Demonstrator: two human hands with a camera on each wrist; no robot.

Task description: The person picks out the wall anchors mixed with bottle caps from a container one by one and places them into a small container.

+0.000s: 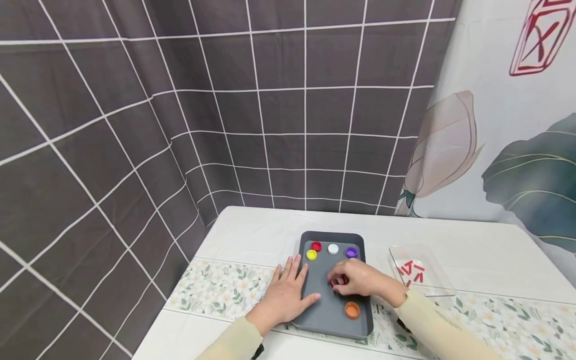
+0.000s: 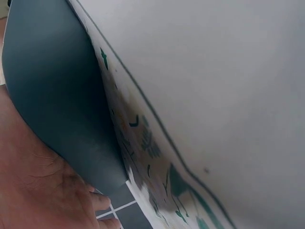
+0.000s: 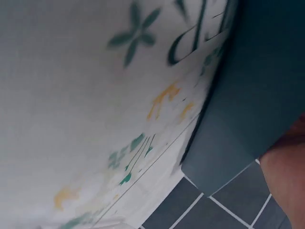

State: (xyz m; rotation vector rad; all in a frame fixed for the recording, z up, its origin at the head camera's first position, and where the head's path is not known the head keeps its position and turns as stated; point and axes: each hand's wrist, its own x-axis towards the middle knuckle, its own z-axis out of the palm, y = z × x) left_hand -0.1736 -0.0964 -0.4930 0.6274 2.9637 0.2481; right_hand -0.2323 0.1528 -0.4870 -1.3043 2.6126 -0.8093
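A grey tray [image 1: 321, 320] lies on the table. My left hand [image 1: 288, 296] rests at its left side, fingers spread and straight, thumb over the rim. Above the middle of the tray, my right hand [image 1: 353, 277] pinches a small red stick [image 1: 333, 283], mostly hidden by the fingers. Round caps stand toward the tray's far end: red [image 1: 316, 246], yellow [image 1: 311, 255], white [image 1: 333, 249] and purple [image 1: 351, 252]. An orange cap [image 1: 352, 310] sits nearer, below my right hand. Both wrist views show mainly the tray's outer wall [image 2: 52, 95] and part of each hand.
To the right of the tray stands a clear plastic container [image 1: 440, 285] with several red sticks [image 1: 418, 268] inside. A white cloth with a floral band [image 1: 220, 287] covers the table. Dark gridded curtain [image 1: 281, 150] hangs behind and at the left.
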